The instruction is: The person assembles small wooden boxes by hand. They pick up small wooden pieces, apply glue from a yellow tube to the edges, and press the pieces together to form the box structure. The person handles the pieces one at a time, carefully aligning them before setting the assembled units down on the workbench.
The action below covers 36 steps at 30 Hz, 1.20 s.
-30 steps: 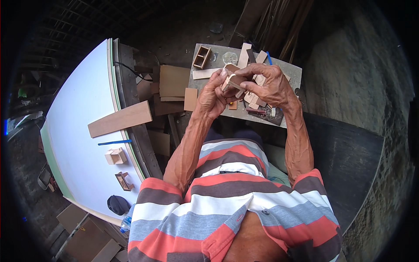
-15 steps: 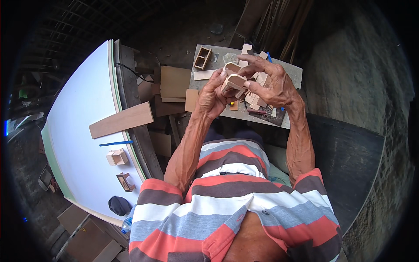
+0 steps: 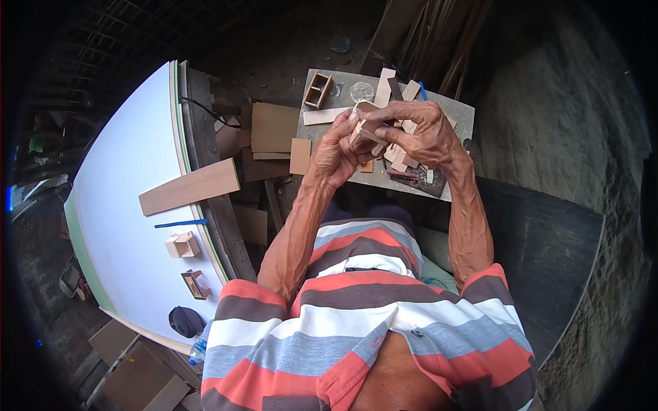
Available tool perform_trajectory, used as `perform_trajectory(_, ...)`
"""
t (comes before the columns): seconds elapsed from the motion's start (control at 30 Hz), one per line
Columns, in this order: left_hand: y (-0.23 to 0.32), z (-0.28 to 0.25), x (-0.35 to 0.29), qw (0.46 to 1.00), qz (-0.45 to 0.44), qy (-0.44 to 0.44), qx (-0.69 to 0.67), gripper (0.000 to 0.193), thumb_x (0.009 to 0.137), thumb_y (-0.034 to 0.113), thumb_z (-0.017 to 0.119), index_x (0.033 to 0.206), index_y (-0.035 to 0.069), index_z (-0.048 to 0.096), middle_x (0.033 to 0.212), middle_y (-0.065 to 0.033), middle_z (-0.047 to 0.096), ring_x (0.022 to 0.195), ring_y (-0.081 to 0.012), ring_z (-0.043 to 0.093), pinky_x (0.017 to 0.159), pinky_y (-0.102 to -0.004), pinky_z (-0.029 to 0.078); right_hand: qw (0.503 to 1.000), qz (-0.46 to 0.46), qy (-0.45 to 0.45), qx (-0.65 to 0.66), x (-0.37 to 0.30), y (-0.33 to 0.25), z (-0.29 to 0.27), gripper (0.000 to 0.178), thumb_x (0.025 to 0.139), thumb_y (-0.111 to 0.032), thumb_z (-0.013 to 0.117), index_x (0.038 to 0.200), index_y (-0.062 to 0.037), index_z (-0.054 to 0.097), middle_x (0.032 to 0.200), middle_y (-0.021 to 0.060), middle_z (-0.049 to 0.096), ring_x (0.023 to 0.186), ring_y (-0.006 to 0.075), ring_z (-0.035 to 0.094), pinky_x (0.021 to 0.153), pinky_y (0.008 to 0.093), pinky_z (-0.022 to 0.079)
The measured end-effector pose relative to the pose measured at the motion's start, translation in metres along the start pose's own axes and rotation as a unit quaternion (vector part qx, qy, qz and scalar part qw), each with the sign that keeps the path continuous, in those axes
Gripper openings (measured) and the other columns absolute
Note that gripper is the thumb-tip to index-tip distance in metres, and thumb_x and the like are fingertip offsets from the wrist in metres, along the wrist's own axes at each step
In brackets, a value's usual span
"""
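Over the small worktable (image 3: pixel 465 123), my left hand (image 3: pixel 330 157) grips a small wooden assembly (image 3: pixel 363 134) of pale, rounded-end pieces from its left side. My right hand (image 3: pixel 432 133) reaches in from the right, its thumb and index finger closed on the upper part of the assembly. The fingers cover much of that part, and whether a smaller piece lies between them is hidden. Beneath and beside the right hand lie several loose wooden offcuts (image 3: pixel 397 159).
A two-compartment wooden box (image 3: pixel 317 90) and a clear round dish (image 3: pixel 361 92) stand at the table's far side. On the white board (image 3: pixel 123 185) at left lie a wooden plank (image 3: pixel 190 187), a blue strip (image 3: pixel 180 223), small wooden pieces (image 3: pixel 181 245) and a dark cap (image 3: pixel 186 321).
My right index finger has come down from its raised position onto the wooden assembly, closing toward the thumb. My left hand keeps its hold in nearly the same place.
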<state>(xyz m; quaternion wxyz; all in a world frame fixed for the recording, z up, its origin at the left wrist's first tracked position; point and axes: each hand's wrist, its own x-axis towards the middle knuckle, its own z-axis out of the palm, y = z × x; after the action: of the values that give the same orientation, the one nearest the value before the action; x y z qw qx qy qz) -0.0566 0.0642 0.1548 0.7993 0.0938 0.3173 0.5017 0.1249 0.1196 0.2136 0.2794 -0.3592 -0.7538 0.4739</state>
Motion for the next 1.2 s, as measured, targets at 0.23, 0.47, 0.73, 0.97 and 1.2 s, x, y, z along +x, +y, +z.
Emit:
perform_trajectory(0.23, -0.001, -0.003, 0.001, 1.000, -0.009, -0.003, 0.000, 0.049, 0.096, 0.029, 0.050, 0.139, 0.008, 0.036, 0.110, -0.0104, 0.062, 0.092, -0.0233, 0.068, 0.090, -0.0471, 0.055, 1.000, -0.005, -0.004, 0.022, 0.000, 0.002, -0.001, 0.019, 0.080, -0.012, 0.073, 0.099, -0.0080, 0.074, 0.091, 0.0084, 0.073, 0.082, 0.0181, 0.069, 0.078, 0.0305, 0.056)
perform_trajectory(0.47, -0.003, -0.004, 0.003, 1.000, 0.006, 0.002, 0.012, 0.052, 0.096, 0.031, 0.050, 0.140, 0.008, 0.035, 0.110, -0.0105, 0.062, 0.094, -0.0222, 0.068, 0.092, -0.0479, 0.054, 1.000, 0.021, -0.010, 0.013, -0.001, -0.003, 0.000, 0.018, 0.080, -0.012, 0.073, 0.097, -0.0077, 0.074, 0.089, 0.0086, 0.073, 0.082, 0.0183, 0.069, 0.079, 0.0320, 0.055)
perform_trajectory(0.73, -0.003, -0.004, 0.003, 1.000, 0.011, -0.002, 0.009, 0.053, 0.095, 0.031, 0.053, 0.140, 0.010, 0.036, 0.113, -0.0095, 0.061, 0.093, -0.0197, 0.067, 0.092, -0.0484, 0.054, 1.000, 0.013, -0.012, 0.001, 0.000, -0.004, -0.002, 0.018, 0.080, -0.010, 0.072, 0.097, -0.0064, 0.074, 0.088, 0.0095, 0.073, 0.080, 0.0182, 0.070, 0.077, 0.0313, 0.056)
perform_trajectory(0.97, -0.004, -0.009, 0.004, 1.000, 0.019, 0.002, 0.002, 0.051, 0.094, 0.030, 0.056, 0.137, 0.009, 0.038, 0.114, -0.0100, 0.061, 0.099, -0.0225, 0.066, 0.089, -0.0462, 0.056, 1.000, -0.007, -0.010, 0.009, 0.001, 0.000, 0.001, 0.019, 0.079, -0.007, 0.072, 0.098, -0.0044, 0.073, 0.087, 0.0090, 0.072, 0.080, 0.0172, 0.070, 0.075, 0.0287, 0.056)
perform_trajectory(1.2, -0.004, -0.006, 0.008, 0.999, 0.034, 0.006, 0.023, 0.046, 0.095, 0.029, 0.056, 0.133, 0.009, 0.039, 0.115, -0.0102, 0.060, 0.099, -0.0209, 0.066, 0.084, -0.0403, 0.059, 0.999, 0.004, 0.008, 0.041, 0.000, 0.001, 0.005, 0.015, 0.078, -0.003, 0.072, 0.093, -0.0041, 0.072, 0.087, 0.0054, 0.070, 0.080, 0.0152, 0.067, 0.079, 0.0284, 0.055)
